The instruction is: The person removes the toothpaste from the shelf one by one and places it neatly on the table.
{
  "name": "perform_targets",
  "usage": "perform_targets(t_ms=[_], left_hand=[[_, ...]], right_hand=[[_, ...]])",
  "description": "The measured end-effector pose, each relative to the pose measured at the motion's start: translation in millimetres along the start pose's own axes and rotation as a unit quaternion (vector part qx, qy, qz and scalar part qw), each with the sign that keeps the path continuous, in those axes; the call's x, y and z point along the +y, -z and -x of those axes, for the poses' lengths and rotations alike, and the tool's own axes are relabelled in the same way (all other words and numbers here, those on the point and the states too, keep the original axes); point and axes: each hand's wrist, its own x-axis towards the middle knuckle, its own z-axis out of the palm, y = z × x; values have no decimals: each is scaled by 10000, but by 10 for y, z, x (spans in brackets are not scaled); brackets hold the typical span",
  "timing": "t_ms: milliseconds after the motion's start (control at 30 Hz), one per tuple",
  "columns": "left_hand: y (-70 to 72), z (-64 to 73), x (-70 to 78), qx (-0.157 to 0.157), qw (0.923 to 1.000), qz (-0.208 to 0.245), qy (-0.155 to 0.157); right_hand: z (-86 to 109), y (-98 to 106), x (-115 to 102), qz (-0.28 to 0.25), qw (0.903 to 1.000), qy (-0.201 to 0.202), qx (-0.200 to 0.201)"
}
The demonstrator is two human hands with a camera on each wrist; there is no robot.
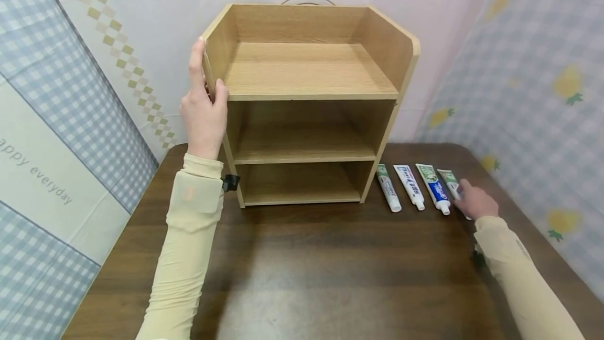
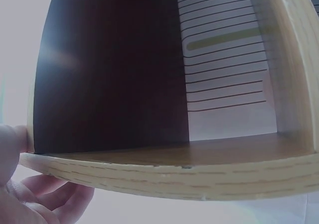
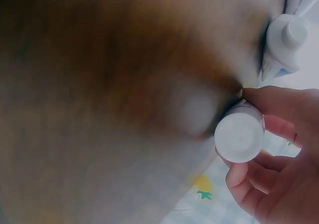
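Note:
A small wooden shelf unit (image 1: 290,96) stands on the table. My left hand (image 1: 204,114) grips the front edge of its left side panel, thumb towards the front and fingers around the outside; the left wrist view shows curled fingers (image 2: 75,199) by the panel edge. On the table to the right, my right hand (image 1: 476,201) holds the rightmost toothpaste tube (image 1: 448,180) between thumb and fingers. Its white cap (image 3: 240,138) faces the right wrist camera. Beside it lies a green, white and blue toothpaste tube (image 1: 432,188); the hand partly hides the held tube.
Two more toothpaste tubes, a mostly white one (image 1: 409,185) and a green-topped one (image 1: 389,189), lie in the same row near the shelf's right side. The brown table (image 1: 330,266) meets patterned curtains (image 1: 533,93) at the right and back.

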Motion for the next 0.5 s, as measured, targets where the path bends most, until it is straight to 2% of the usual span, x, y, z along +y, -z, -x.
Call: perform_targets(t_ms=[200, 333, 433, 500], left_hand=[[39, -13, -4, -55, 10000, -36, 1], [63, 4, 4, -192, 9998, -49, 36], [100, 70, 24, -381, 9993, 21, 25], [132, 160, 33, -532, 9984, 35, -161]], right_hand=[[-26, -34, -7, -9, 10000, 38, -22], [-17, -9, 3, -61, 9999, -84, 22], [36, 13, -6, -51, 9995, -279, 105], [95, 25, -30, -19, 9992, -360, 195]])
